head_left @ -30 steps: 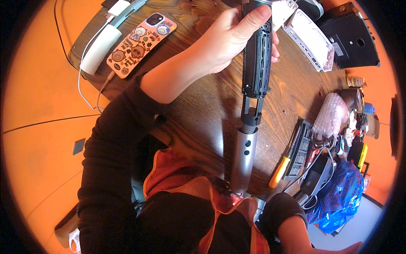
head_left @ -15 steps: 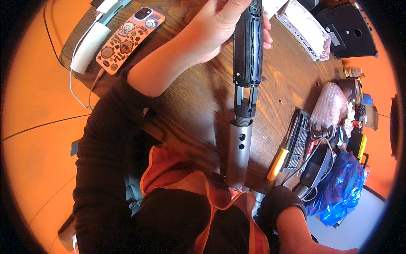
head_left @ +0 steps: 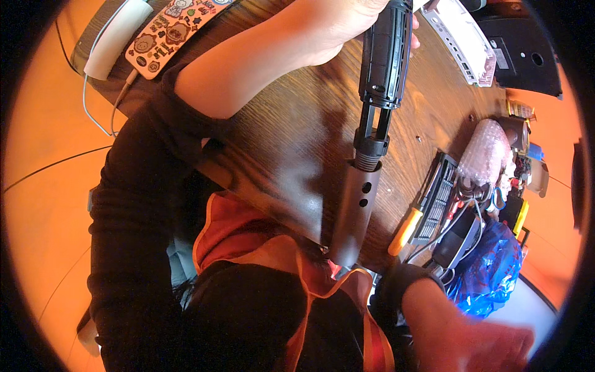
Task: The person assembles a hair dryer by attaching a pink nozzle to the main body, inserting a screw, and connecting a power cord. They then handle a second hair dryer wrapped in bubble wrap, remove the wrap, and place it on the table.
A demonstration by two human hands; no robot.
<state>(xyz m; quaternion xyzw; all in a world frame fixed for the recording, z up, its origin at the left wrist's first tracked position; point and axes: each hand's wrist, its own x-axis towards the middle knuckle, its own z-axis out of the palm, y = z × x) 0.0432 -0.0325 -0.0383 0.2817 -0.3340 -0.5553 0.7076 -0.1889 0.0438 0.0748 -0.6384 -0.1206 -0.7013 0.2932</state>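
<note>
My left hand (head_left: 356, 25) is closed round the upper part of a long black cylindrical assembly (head_left: 383, 62) with ribbed sides and an open frame at its lower end. Below it, a threaded neck goes into the mouth of a grey tubular sleeve (head_left: 352, 217) with two round holes in its wall. The sleeve slants down to the table's near edge, by my red and orange garment; what its lower end rests on is hidden. Off to the lower right, away from the assembly, my right hand (head_left: 486, 341) is smeared by motion, so its fingers are unclear.
A yellow-handled screwdriver (head_left: 406, 232) lies beside a black bit case (head_left: 436, 198) on the wooden table (head_left: 279, 149). Bubble wrap (head_left: 483, 149), cables and a blue plastic bag (head_left: 493, 273) crowd the right edge. A phone in a patterned case (head_left: 164, 37) is at the far left.
The view has shifted, and the assembly with its grey sleeve now tilts more to the right at the top. My right hand has come further into view at the lower right.
</note>
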